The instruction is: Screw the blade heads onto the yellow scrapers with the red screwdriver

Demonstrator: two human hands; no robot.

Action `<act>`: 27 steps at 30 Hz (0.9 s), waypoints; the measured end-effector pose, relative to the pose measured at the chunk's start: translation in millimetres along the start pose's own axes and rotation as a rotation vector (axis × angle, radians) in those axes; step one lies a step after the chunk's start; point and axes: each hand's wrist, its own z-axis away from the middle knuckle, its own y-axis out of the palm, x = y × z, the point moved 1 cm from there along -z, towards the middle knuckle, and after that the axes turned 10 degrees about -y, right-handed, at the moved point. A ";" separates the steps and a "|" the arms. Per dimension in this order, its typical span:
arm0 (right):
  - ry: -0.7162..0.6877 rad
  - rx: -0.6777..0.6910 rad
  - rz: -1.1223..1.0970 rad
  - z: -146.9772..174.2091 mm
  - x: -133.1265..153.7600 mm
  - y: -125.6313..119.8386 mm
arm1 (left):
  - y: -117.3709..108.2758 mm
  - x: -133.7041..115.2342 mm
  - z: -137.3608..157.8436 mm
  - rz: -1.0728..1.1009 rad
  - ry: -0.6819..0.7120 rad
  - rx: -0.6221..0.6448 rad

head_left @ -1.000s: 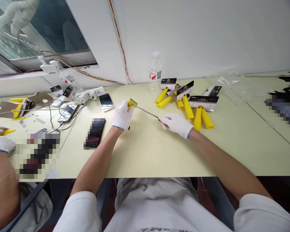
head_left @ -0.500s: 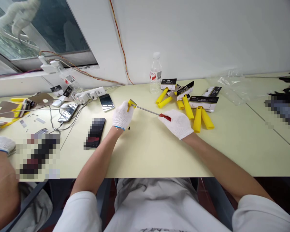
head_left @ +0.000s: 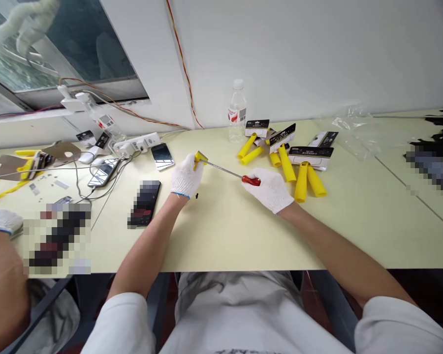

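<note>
My left hand, in a white knit glove, is closed around a small yellow piece with a flat greyish face; the glove hides most of it. My right hand, gloved likewise, grips the red handle of a screwdriver. The long metal shaft runs leftward, and its tip meets the yellow piece. Small black bits lie on the table just below my left hand. To the right of the screwdriver are several yellow handles with black-and-white cards attached.
A plastic bottle stands by the wall. Left of my arms lie a black phone, another phone, a power strip and cables. A clear plastic bag rests at the back right. Another person's gloved hand is at the far left.
The screwdriver's red handle has turned slightly in my right hand, while its tip stays at the yellow piece. The other person's fingers now show at the left edge.
</note>
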 end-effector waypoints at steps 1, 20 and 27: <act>-0.014 -0.006 0.006 0.4 1.5 -0.5 | -0.3 -0.2 0.3 -0.003 0.006 -0.007; 0.021 0.025 0.001 0.4 -4.0 0.9 | -2.6 -1.0 -2.0 0.006 0.015 -0.014; -0.145 -0.024 0.159 2.4 -3.8 0.5 | -4.0 -1.7 -1.4 0.020 0.018 -0.003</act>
